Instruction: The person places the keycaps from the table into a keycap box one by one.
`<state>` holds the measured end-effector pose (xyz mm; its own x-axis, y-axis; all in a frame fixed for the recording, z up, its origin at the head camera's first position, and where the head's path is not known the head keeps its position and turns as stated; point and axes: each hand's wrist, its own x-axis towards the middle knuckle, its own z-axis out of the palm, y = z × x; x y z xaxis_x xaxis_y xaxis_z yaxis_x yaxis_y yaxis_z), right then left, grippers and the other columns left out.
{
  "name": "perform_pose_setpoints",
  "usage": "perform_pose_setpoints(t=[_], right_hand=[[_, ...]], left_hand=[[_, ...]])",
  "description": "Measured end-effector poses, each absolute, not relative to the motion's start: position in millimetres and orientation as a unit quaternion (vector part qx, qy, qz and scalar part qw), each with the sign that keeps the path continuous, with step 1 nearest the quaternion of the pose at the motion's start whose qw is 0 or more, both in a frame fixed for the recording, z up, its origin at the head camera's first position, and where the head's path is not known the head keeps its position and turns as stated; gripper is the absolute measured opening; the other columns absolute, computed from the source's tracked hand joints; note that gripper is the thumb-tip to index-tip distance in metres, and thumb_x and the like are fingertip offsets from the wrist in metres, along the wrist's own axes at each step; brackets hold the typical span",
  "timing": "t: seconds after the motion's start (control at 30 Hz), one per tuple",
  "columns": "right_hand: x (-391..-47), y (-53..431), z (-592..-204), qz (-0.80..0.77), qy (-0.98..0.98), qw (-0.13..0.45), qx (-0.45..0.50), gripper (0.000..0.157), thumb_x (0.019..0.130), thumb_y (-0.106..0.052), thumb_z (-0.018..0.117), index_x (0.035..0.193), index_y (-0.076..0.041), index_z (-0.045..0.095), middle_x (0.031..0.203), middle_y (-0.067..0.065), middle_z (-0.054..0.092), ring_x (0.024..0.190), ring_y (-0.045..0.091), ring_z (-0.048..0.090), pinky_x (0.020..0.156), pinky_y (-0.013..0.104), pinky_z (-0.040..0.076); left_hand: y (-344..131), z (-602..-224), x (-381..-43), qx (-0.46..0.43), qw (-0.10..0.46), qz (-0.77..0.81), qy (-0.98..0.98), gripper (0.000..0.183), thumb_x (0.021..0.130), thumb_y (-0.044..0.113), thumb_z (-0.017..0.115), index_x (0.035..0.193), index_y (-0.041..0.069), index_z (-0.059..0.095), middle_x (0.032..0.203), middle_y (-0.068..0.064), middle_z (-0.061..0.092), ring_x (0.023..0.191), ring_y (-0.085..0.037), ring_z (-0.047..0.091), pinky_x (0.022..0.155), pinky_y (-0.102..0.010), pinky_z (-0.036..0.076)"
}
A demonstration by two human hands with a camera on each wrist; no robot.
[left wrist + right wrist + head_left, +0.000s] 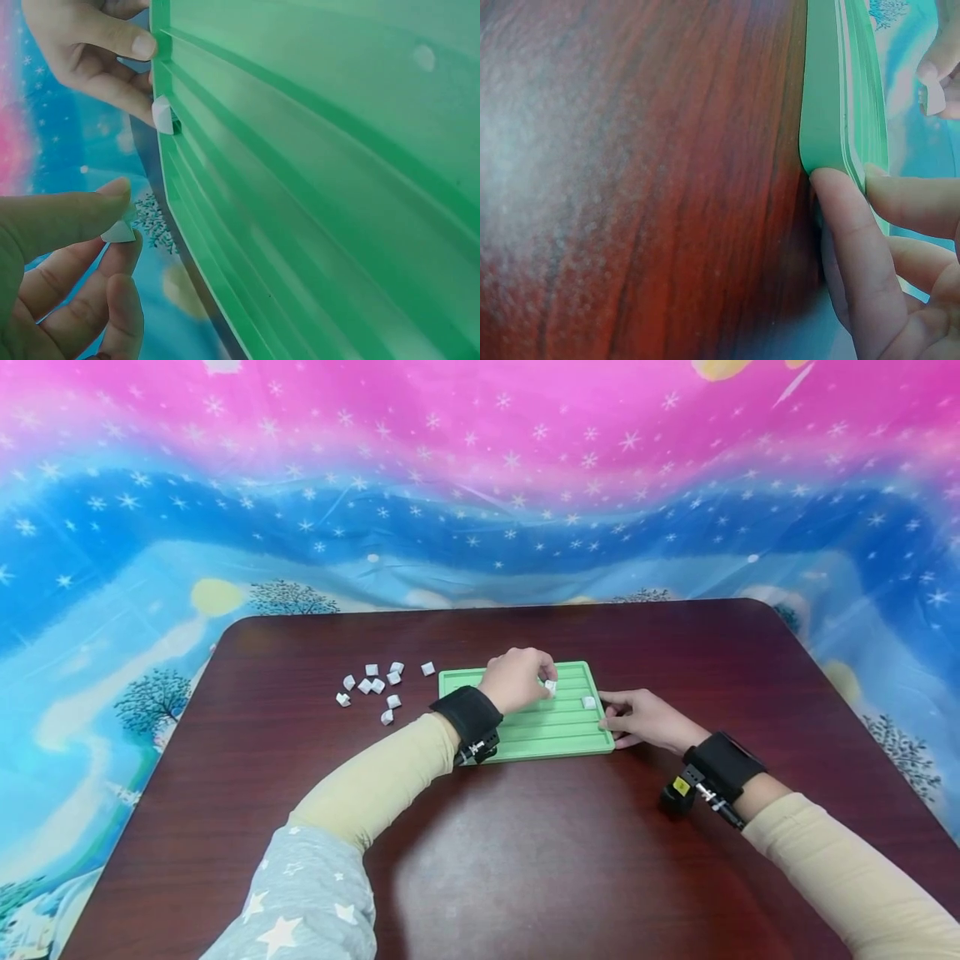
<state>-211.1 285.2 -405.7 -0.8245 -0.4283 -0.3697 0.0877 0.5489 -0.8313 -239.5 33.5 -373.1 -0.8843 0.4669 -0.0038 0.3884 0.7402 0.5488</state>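
Pinched between my left hand's (pixel 517 681) thumb and fingertips is a small white keycap (pixel 118 231), held over the green ridged tray (pixel 551 747). In the left wrist view it shows sloped sides. Another white keycap (pixel 588 702) sits in a groove near the tray's right edge. My right hand (pixel 648 720) grips that right edge, thumb on the rim and other fingers along the outer side, as the right wrist view shows by the tray's corner (pixel 825 97). Part of the tray's left side is hidden by my left hand and wrist.
Several loose white keycaps (pixel 378 686) lie scattered on the dark wooden table (pixel 480 852), left of the tray. Black camera straps circle both wrists. A patterned pink and blue cloth (pixel 480 527) hangs behind the table's far edge.
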Motion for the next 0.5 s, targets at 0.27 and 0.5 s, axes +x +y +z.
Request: perform_pose_setpoints(t=[0.27, 0.5], right_hand=[[-211.6, 285.3, -404.0, -0.465, 0.834, 0.277, -0.106, 0.066, 0.103, -0.003, 0.058, 0.158, 0.008, 0.025, 0.098, 0.017, 0.055, 0.086, 0.022, 0.067, 0.074, 0.033, 0.06], [-211.2, 287.3, -406.2, -0.466, 0.834, 0.277, -0.104, 0.066, 0.103, -0.003, 0.059, 0.158, 0.008, 0.024, 0.098, 0.017, 0.054, 0.085, 0.022, 0.067, 0.074, 0.033, 0.06]], left_hand=[[47.4, -375.4, -241.9, 0.24, 0.062, 0.238, 0.939, 0.015, 0.092, 0.015, 0.077, 0.107, 0.015, 0.075, 0.102, 0.003, 0.07, 0.094, -0.014, 0.062, 0.085, -0.039, 0.044], [59.6, -374.1, -240.8, 0.253, 0.061, 0.212, 0.942, 0.006, 0.094, 0.011, 0.073, 0.098, 0.015, 0.073, 0.092, 0.004, 0.069, 0.082, -0.014, 0.059, 0.079, -0.038, 0.042]])
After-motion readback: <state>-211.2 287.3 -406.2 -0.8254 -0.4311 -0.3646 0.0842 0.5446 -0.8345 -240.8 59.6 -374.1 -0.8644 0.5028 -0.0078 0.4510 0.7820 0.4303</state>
